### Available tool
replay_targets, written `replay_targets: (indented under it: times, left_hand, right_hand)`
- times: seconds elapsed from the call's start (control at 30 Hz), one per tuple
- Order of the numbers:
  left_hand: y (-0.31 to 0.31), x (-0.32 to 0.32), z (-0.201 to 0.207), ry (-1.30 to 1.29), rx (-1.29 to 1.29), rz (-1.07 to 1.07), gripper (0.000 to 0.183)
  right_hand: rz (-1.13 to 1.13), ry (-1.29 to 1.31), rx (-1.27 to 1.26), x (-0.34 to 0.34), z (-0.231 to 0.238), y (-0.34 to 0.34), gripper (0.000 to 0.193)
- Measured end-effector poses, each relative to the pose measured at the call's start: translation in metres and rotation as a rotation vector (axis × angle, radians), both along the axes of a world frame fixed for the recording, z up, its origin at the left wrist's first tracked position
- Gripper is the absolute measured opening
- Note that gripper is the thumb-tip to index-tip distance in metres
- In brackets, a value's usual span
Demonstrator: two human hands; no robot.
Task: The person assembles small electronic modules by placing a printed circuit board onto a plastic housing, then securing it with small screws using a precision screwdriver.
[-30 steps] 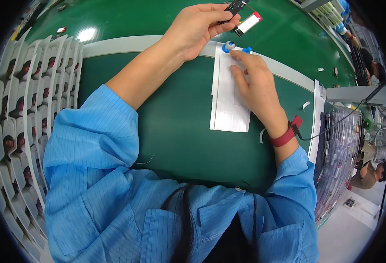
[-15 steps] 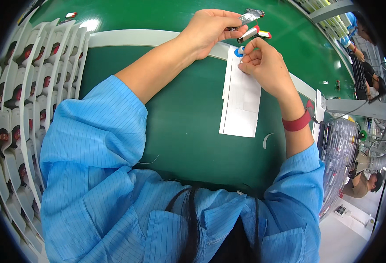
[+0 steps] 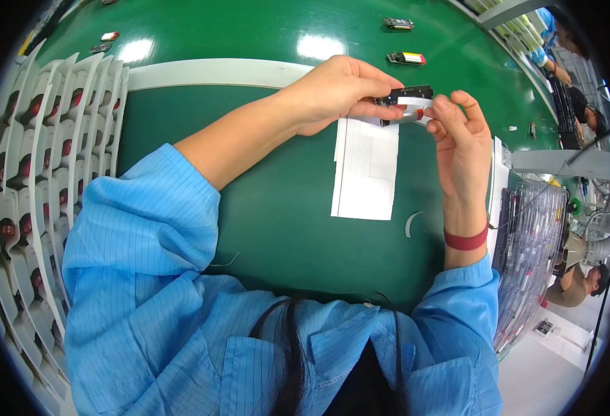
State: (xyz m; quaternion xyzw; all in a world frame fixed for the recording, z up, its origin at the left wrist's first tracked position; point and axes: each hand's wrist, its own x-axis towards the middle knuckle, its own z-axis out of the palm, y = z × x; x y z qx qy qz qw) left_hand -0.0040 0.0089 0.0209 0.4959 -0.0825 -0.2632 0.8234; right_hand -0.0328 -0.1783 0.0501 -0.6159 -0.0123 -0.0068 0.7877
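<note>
My left hand pinches a black circuit board above the far end of the worktop. Along the board's near side runs a white strip, with a bit of red by its right end. My right hand has thumb and forefinger closed on the right end of that strip, the other fingers curled loosely. Below the board lies a white paper sheet, its far end partly hidden by my left hand. What sits beneath the strip is partly covered and hard to make out.
Stacked white trays with red and black parts stand at left. On the green belt beyond a pale rail lie several boards with batteries. Clear plastic trays stand at right. A curved white scrap lies nearby. Other people work at far right.
My left hand has come nearer with the board. My right hand has left the sheet, moved right and now grips the white strip. The blue piece formerly at its fingers is out of sight.
</note>
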Motion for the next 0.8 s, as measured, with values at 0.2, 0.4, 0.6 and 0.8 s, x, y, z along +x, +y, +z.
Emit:
replay_targets:
  times: [0.2,0.4,0.6,0.8]
  left_hand:
    - [-0.001,0.0,-0.01,-0.029,0.077,-0.052,0.029]
    - [-0.002,0.0,-0.015,-0.034,0.099,-0.044,0.029]
    - [-0.002,-0.003,-0.013,-0.039,0.105,-0.037,0.03]
    - [-0.001,0.0,-0.013,-0.049,0.135,-0.04,0.029]
  right_hand:
    - [-0.039,-0.047,-0.121,0.007,-0.026,-0.004,0.025]
    - [-0.046,-0.061,-0.172,0.009,-0.034,-0.003,0.023]
    - [-0.082,-0.134,-0.196,0.006,-0.037,-0.001,0.022]
    - [-0.035,-0.105,-0.173,0.008,-0.035,-0.002,0.022]
